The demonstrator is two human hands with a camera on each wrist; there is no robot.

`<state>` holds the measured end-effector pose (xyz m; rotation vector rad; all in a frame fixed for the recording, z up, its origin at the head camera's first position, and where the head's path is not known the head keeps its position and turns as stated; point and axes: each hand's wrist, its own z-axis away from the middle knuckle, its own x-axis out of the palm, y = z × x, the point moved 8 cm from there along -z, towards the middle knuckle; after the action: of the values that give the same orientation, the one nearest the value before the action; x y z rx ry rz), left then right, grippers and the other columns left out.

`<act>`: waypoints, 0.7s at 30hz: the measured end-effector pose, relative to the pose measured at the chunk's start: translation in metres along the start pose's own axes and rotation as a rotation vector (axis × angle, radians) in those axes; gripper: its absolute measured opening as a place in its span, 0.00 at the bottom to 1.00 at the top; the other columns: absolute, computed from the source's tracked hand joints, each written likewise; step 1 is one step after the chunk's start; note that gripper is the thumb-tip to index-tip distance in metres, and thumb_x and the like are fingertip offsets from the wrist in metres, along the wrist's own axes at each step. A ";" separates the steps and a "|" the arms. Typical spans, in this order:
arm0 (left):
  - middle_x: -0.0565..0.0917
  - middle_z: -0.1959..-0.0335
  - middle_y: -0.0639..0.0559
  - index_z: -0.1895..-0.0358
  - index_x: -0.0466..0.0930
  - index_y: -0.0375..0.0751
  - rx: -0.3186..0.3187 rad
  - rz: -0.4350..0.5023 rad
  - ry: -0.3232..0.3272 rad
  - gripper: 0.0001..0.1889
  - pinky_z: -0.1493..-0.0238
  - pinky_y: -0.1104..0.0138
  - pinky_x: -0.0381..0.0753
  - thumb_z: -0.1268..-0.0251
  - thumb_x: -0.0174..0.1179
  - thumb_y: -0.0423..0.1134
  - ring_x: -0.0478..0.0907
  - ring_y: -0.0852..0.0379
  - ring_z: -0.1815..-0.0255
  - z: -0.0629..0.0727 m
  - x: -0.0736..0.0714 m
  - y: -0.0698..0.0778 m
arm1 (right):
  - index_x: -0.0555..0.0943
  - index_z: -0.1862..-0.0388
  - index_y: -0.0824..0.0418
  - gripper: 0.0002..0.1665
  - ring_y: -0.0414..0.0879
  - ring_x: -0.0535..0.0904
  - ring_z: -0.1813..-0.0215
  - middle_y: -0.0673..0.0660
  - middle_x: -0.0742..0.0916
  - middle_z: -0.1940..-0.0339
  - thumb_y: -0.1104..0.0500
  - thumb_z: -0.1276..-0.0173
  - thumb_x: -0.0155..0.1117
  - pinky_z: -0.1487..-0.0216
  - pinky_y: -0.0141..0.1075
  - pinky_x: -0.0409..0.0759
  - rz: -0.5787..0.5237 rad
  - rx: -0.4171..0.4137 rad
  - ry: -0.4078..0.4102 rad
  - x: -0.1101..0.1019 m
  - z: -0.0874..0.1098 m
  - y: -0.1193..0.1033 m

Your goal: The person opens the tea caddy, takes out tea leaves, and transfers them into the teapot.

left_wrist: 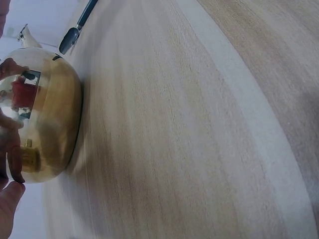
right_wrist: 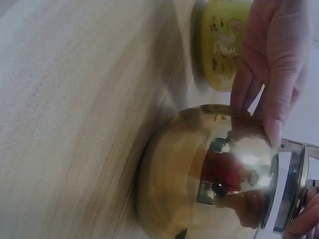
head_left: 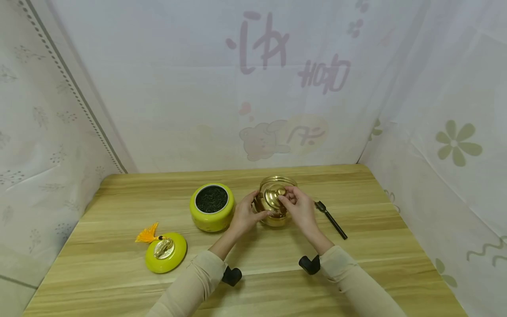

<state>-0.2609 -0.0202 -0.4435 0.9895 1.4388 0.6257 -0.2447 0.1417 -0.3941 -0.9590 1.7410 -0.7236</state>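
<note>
A shiny round brass jar (head_left: 273, 220) stands upright on the wooden table. The left hand (head_left: 244, 216) holds it by its near left side, thumb and fingers spread around the wall. With thumb and fingers the right hand (head_left: 299, 207) pinches the knob of the brass lid (head_left: 271, 197). In the right wrist view a gap shows between the lid (right_wrist: 298, 184) and the mouth of the jar (right_wrist: 184, 164); the lid is raised and tilted toward the person in the head view. The inside of the jar is hidden.
Left of the brass jar stands an uncovered yellow jar (head_left: 206, 223) filled with dark loose tea leaves (head_left: 212, 199). Its yellow lid (head_left: 175, 259), with a gold figure and orange tassel (head_left: 148, 233), lies nearer the person. A dark scoop (head_left: 332, 220) lies on the right.
</note>
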 end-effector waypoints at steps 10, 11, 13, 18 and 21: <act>0.71 0.36 0.38 0.34 0.64 0.31 0.015 0.001 0.006 0.40 0.33 0.54 0.67 0.50 0.72 0.41 0.67 0.43 0.35 0.000 0.000 0.001 | 0.81 0.54 0.69 0.16 0.38 0.72 0.80 0.56 0.85 0.77 0.65 0.41 0.68 0.82 0.25 0.71 0.039 -0.075 0.043 0.007 -0.004 0.001; 0.71 0.36 0.38 0.34 0.64 0.31 0.017 0.000 0.006 0.40 0.33 0.54 0.67 0.50 0.72 0.41 0.67 0.43 0.35 0.000 0.000 0.001 | 0.81 0.54 0.70 0.16 0.38 0.72 0.81 0.57 0.85 0.77 0.64 0.41 0.68 0.82 0.25 0.71 0.044 -0.082 0.047 0.007 -0.004 0.001; 0.71 0.36 0.38 0.34 0.64 0.30 0.020 -0.002 0.006 0.40 0.34 0.54 0.67 0.50 0.72 0.41 0.67 0.43 0.35 0.000 0.000 0.001 | 0.82 0.54 0.70 0.16 0.38 0.72 0.81 0.57 0.85 0.77 0.64 0.41 0.68 0.82 0.25 0.70 0.053 -0.090 0.053 0.008 -0.004 0.001; 0.71 0.36 0.38 0.34 0.64 0.31 0.018 -0.008 0.003 0.40 0.33 0.54 0.67 0.50 0.72 0.41 0.67 0.43 0.34 0.000 0.001 0.000 | 0.82 0.54 0.69 0.15 0.38 0.70 0.82 0.56 0.85 0.78 0.65 0.41 0.68 0.82 0.25 0.69 0.081 -0.097 0.075 0.010 -0.005 -0.001; 0.71 0.36 0.38 0.34 0.64 0.31 0.016 -0.006 0.001 0.40 0.33 0.54 0.67 0.50 0.72 0.41 0.67 0.43 0.34 0.000 0.001 0.000 | 0.82 0.55 0.69 0.15 0.37 0.68 0.83 0.56 0.85 0.78 0.65 0.41 0.68 0.83 0.25 0.67 0.106 -0.106 0.088 0.010 -0.005 -0.002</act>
<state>-0.2608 -0.0194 -0.4437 0.9969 1.4495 0.6109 -0.2506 0.1321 -0.3952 -0.9105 1.9084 -0.6181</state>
